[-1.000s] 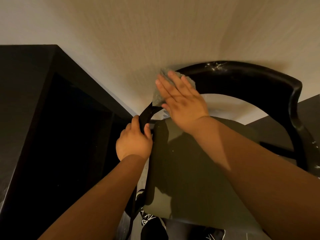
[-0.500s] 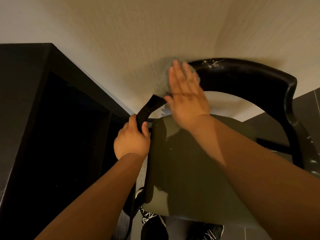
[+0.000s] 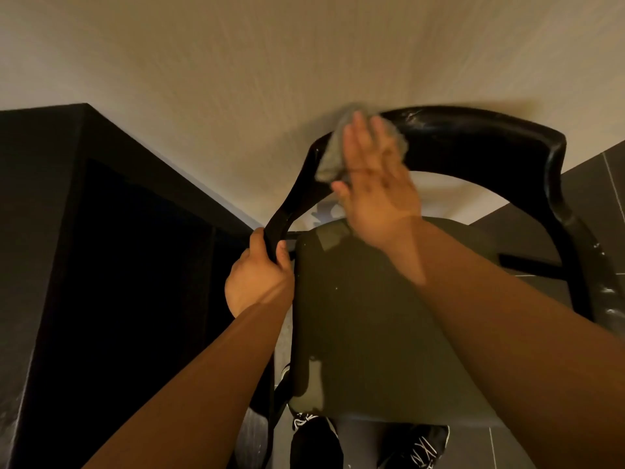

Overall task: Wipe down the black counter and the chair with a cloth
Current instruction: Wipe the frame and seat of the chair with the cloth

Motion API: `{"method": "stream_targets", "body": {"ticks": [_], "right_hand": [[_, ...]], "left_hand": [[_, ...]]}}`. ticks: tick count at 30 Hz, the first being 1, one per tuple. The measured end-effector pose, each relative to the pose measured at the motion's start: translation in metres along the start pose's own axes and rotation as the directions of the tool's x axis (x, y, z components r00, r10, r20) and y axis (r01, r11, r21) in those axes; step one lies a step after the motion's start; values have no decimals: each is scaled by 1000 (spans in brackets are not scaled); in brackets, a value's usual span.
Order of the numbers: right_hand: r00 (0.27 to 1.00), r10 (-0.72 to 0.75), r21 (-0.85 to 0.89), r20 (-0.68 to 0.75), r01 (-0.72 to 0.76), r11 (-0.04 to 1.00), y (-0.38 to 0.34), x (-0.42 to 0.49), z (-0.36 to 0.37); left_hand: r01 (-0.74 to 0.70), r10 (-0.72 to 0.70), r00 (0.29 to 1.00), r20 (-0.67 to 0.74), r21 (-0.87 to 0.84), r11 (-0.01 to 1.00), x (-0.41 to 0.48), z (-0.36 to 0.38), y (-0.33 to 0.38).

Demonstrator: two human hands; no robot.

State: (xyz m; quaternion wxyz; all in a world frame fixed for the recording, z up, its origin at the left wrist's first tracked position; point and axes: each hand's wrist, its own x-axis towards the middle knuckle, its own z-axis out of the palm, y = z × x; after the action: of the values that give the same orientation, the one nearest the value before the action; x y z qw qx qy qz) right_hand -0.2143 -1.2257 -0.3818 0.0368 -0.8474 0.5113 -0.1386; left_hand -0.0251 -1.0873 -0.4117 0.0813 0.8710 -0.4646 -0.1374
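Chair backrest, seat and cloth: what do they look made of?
Curved black chair backrest: glossy, hard; sharp highlights and pale scuffs suggest lacquered wood or moulded plastic, cannot tell which.
Flat dark olive seat pad: matte, smooth, no gloss; likely vinyl or tight fabric.
Crumpled grey cloth: soft, fuzzy edge, probably microfibre; motion blur hides the weave.

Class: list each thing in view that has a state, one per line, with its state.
left hand: grips the left post of the chair.
right hand: flat, fingers straight, pressing the cloth.
cloth: grey, bunched, on the backrest, left end.
backrest: whitish marks along its top.
seat: a few pale specks.
black counter: left of the chair, neither hand touching it.
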Motion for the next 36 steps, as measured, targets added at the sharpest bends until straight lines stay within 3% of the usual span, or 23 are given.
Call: {"method": "stream_targets", "body": {"ticks": [3, 5, 9, 12, 16, 19, 21, 25, 28, 30, 32, 36], "right_hand": [[977, 207, -43, -46, -209, 977, 10, -4, -4], [962, 268, 11, -54, -267, 964, -13, 1, -1], [994, 112, 156, 21, -114, 981, -60, 7, 13], [999, 39, 176, -15, -36, 984, -46, 3, 12], [970, 222, 211, -101, -198, 957, -25, -5, 8], [938, 342, 282, -60, -313, 907, -49, 2, 5], [950, 312, 318, -12, -292, 902, -70, 7, 4], [994, 105, 336, -10, -95, 937, -70, 3, 8], [989, 135, 227, -60, -118, 967, -33, -3, 12], [948, 298, 298, -113, -254, 920, -26, -3, 9], [916, 396, 466, -58, -326, 823, -47, 2, 5], [950, 309, 665, 40, -256, 702, -104, -3, 8]], "left_hand": [[8, -8, 1000, 9, 2, 1000, 1, 1, 0], [15, -16, 1000, 17, 5, 1000, 1, 0, 0], [35, -35, 999, 13, 17, 999, 0, 0, 1], [37, -37, 999, 7, 2, 999, -1, -1, 2], [39, -39, 999, 11, -20, 999, 0, -1, 2], [37, -36, 999, 17, -21, 999, -1, -2, 2], [38, -38, 999, 13, -13, 999, -1, -2, 2], [48, -48, 999, 16, -5, 999, -1, -4, 4], [37, -37, 999, 22, -18, 999, 0, -4, 3], [32, -32, 999, 22, -22, 999, 0, -2, 1], [33, -33, 999, 25, -12, 999, 0, -3, 2], [60, -60, 997, 56, 13, 998, 2, -4, 4]]}}
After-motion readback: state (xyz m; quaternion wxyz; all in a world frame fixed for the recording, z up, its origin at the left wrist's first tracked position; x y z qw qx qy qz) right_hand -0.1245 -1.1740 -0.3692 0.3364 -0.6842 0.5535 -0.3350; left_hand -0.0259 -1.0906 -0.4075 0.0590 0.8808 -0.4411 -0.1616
